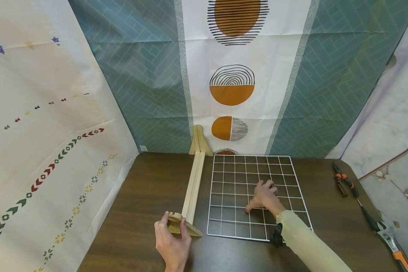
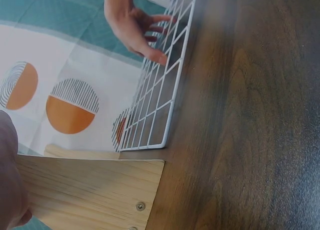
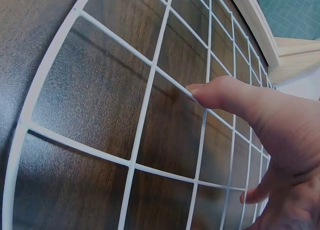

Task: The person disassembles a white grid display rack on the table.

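My left hand (image 1: 172, 241) holds the near end piece (image 1: 192, 227) of a pale wooden stand, thumb on one side and fingers on the other. The stand's long rail (image 1: 193, 181) runs back to a second, flared end piece (image 1: 199, 140) by the cloth. In the left wrist view, screw heads (image 2: 140, 206) show on the near piece's face. To the right, a white wire grid (image 1: 224, 206) lies flat on the table. Over its middle, my right hand (image 1: 265, 197) has its fingers spread. The right thumb (image 3: 220, 93) touches a wire in the right wrist view.
Pliers with orange-and-black handles (image 1: 343, 180) lie at the table's right side. Nearer are a black-handled screwdriver (image 1: 368, 218) and a metal-headed tool with an orange handle (image 1: 389, 238). A patterned cloth (image 1: 149, 87) hangs behind the brown table (image 1: 146, 189).
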Demonstrator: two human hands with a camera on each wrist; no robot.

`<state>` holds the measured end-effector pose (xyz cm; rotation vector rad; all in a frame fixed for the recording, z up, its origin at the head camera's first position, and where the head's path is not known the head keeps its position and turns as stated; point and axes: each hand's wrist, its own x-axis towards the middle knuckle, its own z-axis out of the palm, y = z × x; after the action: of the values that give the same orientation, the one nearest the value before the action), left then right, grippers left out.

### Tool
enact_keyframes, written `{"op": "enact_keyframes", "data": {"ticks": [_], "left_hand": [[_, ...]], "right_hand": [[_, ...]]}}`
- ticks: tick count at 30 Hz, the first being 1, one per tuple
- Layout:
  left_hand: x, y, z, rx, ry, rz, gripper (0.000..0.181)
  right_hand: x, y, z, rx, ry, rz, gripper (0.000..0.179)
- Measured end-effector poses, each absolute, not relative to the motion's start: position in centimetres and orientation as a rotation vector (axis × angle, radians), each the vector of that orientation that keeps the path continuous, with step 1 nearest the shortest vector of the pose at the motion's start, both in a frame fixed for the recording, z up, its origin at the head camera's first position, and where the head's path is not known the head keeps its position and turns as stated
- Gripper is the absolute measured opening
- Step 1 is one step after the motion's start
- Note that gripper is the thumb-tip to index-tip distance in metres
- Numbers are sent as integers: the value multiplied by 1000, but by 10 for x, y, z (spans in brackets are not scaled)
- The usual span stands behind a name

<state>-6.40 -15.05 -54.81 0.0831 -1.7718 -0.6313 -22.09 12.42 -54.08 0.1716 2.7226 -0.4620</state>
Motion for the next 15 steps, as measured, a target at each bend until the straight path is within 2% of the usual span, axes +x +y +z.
{"op": "enact_keyframes", "data": {"ticks": [15], "left_hand": [[-65, -151, -549, 85, -1768, -621, 51]], "right_hand": [[-227, 122, -543, 109, 2714, -336, 135]]}}
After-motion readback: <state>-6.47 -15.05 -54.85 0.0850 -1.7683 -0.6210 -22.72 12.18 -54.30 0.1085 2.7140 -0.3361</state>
